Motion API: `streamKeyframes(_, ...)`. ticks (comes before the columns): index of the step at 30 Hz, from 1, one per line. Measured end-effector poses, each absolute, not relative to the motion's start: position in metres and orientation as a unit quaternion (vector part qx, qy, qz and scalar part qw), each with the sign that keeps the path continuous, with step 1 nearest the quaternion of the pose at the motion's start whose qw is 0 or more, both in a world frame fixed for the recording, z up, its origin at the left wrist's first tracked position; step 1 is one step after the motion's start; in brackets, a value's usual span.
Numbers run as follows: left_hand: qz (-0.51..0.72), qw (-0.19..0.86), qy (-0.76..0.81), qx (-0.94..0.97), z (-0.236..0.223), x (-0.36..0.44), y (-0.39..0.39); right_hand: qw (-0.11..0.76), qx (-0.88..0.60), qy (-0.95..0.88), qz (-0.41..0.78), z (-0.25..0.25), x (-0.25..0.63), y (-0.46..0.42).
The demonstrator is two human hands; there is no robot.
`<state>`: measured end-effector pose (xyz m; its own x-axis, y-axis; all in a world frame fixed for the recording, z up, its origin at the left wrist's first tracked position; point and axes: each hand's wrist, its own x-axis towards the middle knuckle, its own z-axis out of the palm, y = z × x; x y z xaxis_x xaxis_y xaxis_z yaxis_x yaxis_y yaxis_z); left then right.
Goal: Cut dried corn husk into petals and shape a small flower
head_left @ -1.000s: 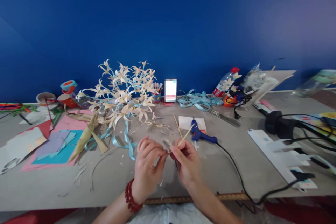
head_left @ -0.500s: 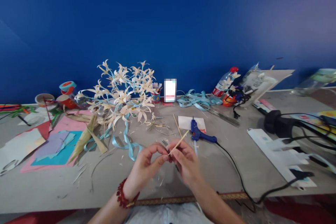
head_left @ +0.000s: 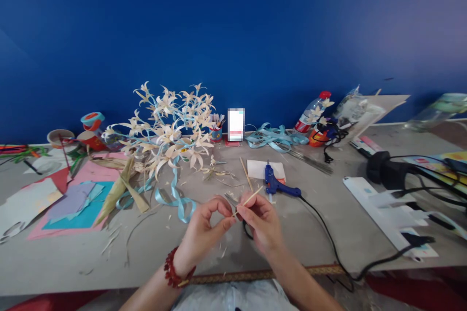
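Note:
Above the front of the table, my left hand (head_left: 207, 223) and my right hand (head_left: 262, 221) meet, fingertips nearly touching. Between my right thumb and fingers is a thin, pale, straw-coloured stick (head_left: 253, 195), slanting up to the right. Its lower end reaches the pinched thumb and forefinger of my left hand. Behind my hands lie scissors (head_left: 248, 231), with a dark handle loop and part of a metal blade showing; the rest is hidden. Farther back, a similar stick (head_left: 245, 173) rests on the table. To its right is a blue glue gun (head_left: 279, 184) on a white card.
A bunch of cream flowers (head_left: 170, 131) with light-blue stems stands left of centre. Coloured paper (head_left: 78, 211) and dried husks (head_left: 116, 192) lie at left. Blue ribbon (head_left: 272, 137) and a red-capped bottle (head_left: 308, 114) are at the back. A white power strip (head_left: 379, 216) with cables lies right.
My right hand has shifted slightly right and turned, and the stick now lies a little lower and shows less above the fingers. More of the scissors' handle shows between my hands.

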<state>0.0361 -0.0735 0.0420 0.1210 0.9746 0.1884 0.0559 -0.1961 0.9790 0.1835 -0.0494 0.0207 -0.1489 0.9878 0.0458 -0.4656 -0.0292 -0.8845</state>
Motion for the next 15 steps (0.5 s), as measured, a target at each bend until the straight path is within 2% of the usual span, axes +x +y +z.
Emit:
streamKeyframes(5, 0.501, 0.241, 0.494, 0.668, 0.039, 0.04, -0.074, 0.607, -0.354, -0.38, 0.601, 0.013, 0.177, -0.051)
streamKeyframes(7, 0.499, 0.191, 0.508, 0.675, 0.038, 0.041, -0.074, 0.615, -0.356, -0.373, 0.596, 0.01, 0.174, -0.051)
streamKeyframes(9, 0.486, 0.214, 0.509, 0.678, 0.039, 0.041, -0.073, 0.61, -0.347, -0.377, 0.604, 0.008, 0.171, -0.052)
streamKeyframes(15, 0.462, 0.415, 0.461, 0.634, 0.043, 0.037, -0.075, 0.566, -0.324, -0.384, 0.654, 0.014, 0.177, -0.052)
